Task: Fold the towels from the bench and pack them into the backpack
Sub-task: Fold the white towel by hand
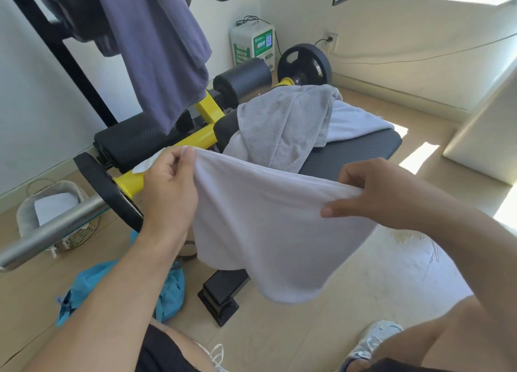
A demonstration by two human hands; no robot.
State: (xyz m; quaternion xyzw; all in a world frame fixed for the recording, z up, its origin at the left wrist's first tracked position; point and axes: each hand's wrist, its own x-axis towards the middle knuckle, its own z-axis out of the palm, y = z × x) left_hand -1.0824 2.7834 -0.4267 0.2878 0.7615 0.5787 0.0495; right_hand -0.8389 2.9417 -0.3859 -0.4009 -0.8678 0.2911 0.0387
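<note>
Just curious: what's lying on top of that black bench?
A grey towel lies crumpled on the bench, over a paler towel. Whatever lies beneath them is covered.

I've got both hands up: left hand (170,181) and right hand (375,192) each pinch the white towel (268,231), grey towels (285,122) heaped on the tabletop (361,150).

Grey towel (282,125) on bench (349,153)
</note>
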